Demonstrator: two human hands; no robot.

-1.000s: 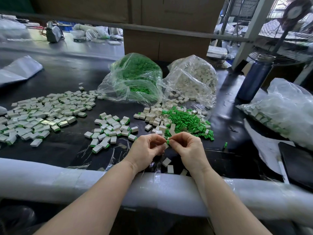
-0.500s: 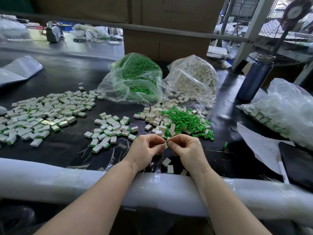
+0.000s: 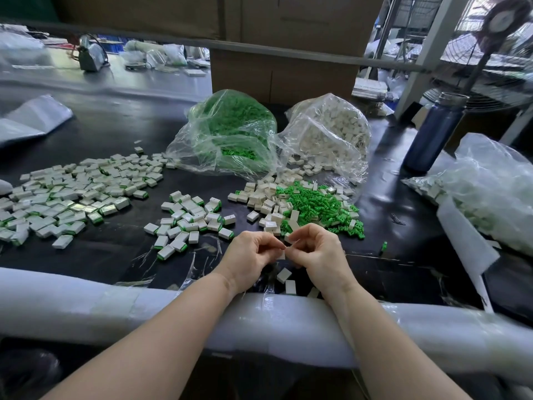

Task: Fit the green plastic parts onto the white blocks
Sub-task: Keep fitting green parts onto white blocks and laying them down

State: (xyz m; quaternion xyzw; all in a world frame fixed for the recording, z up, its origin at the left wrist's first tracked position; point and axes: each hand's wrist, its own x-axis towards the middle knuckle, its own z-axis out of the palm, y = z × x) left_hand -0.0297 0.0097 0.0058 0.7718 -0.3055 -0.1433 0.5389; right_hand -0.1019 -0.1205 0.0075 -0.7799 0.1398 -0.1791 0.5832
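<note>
White block (image 3: 282,254), small and mostly hidden, is pinched between the fingertips of the left hand (image 3: 250,256) and right hand (image 3: 318,254) above the black tabletop (image 3: 115,249); whether a green part is fitted cannot be made out. Loose green parts (image 3: 315,204) are heaped just beyond, and finished blocks (image 3: 190,219) are scattered to the left.

Two bags (image 3: 230,134) are lying behind the loose parts (image 3: 311,203); finished blocks (image 3: 72,192) are lying left.
</note>
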